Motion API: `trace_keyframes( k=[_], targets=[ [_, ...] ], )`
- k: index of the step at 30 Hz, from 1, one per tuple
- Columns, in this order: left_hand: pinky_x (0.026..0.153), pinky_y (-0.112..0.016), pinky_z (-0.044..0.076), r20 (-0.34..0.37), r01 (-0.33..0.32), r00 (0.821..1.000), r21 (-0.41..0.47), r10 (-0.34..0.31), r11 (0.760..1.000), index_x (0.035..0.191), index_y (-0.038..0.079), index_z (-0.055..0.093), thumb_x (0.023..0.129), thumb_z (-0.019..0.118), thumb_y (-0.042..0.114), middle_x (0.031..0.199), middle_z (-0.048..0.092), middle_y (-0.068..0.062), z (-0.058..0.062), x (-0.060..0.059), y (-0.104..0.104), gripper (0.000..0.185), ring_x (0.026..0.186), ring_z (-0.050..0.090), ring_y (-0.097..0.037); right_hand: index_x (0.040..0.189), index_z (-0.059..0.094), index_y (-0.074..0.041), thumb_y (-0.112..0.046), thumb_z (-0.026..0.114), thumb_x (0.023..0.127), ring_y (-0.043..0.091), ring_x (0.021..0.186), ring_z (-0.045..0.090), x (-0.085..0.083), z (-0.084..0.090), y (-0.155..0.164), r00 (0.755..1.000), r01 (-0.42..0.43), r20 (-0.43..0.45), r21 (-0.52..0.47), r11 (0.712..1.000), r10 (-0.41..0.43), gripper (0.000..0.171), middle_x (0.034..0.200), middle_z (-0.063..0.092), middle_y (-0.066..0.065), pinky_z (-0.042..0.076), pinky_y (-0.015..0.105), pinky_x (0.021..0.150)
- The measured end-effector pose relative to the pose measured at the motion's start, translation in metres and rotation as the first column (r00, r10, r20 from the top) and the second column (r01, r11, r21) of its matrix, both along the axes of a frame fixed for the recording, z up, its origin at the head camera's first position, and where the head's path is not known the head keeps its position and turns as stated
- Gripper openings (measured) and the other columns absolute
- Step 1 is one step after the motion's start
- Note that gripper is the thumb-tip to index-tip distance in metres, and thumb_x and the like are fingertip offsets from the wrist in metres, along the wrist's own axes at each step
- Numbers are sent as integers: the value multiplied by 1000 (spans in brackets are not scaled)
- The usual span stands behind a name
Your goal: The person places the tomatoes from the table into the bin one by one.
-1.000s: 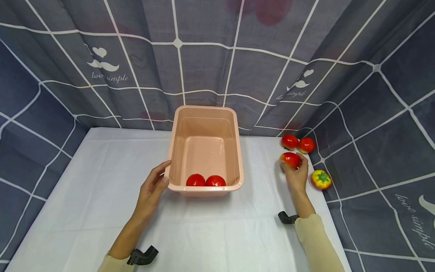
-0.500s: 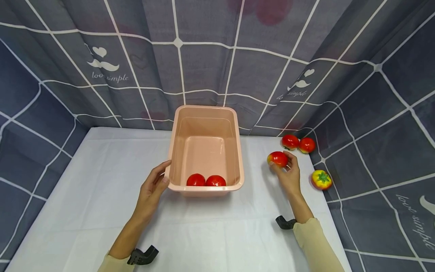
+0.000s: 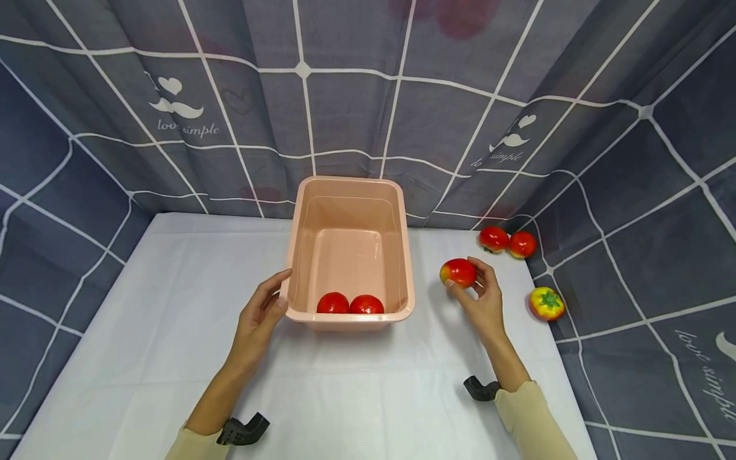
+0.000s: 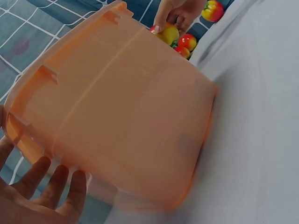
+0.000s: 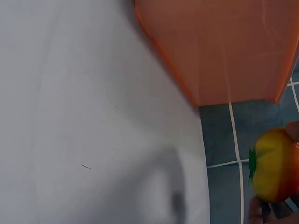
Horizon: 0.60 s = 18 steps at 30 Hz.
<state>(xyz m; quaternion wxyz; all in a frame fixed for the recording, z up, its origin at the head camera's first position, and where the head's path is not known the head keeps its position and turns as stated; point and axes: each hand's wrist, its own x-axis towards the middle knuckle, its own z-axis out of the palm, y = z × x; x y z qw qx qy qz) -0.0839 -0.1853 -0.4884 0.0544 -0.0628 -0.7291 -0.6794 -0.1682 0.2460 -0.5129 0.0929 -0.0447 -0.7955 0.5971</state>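
A peach-coloured plastic bin stands in the middle of the white table, two red tomatoes inside by its near wall. My left hand holds the bin's left rim by the front corner; its fingers lie against the outside, under the lip. To the right of the bin, my right hand grips a red and yellow tomato between thumb and fingers, above the table. The right wrist view shows this tomato's yellow side and green stem end, with the hand partly cut off.
Two red tomatoes sit together at the table's far right corner. A yellow-red tomato with a green top lies at the right edge. Grey grid-patterned curtains enclose the white table behind and on both sides.
My right hand has carried its tomato left, from beside the other tomatoes toward the bin. My left hand and the bin have stayed in place.
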Motion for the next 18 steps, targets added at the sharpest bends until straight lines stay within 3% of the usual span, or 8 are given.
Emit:
trace_keyframes(
  k=[4, 10, 18],
  targets=[
    [114, -12, 47, -4, 0, 1000, -1, 0, 1000, 164, 19, 46, 113, 53, 11, 168, 43, -5, 0, 0, 0, 52, 147, 51, -9, 155, 51, -13, -9, 84, 93, 10, 131, 54, 2, -2, -1, 998, -13, -62, -13, 1000, 12, 70, 152, 56, 7, 45, 6, 108],
    [115, -12, 47, -5, 3, 1000, 3, -3, 1000, 164, 19, 45, 113, 52, 11, 168, 43, -5, 0, 0, 0, 52, 148, 51, -10, 154, 52, -13, -6, 83, 93, 8, 131, 54, 4, -1, -1, 997, -11, -82, -26, 1000, 9, 69, 152, 56, 7, 46, 8, 108],
    [114, -13, 47, 1, 4, 1000, 16, -4, 1000, 164, 18, 45, 113, 51, 11, 168, 43, -5, -1, 2, 0, 52, 148, 51, -10, 154, 52, -10, 0, 81, 92, 12, 131, 55, 2, 12, -7, 988, -62, -145, -48, 997, 54, 69, 150, 57, 8, 48, 10, 107]
  ],
)
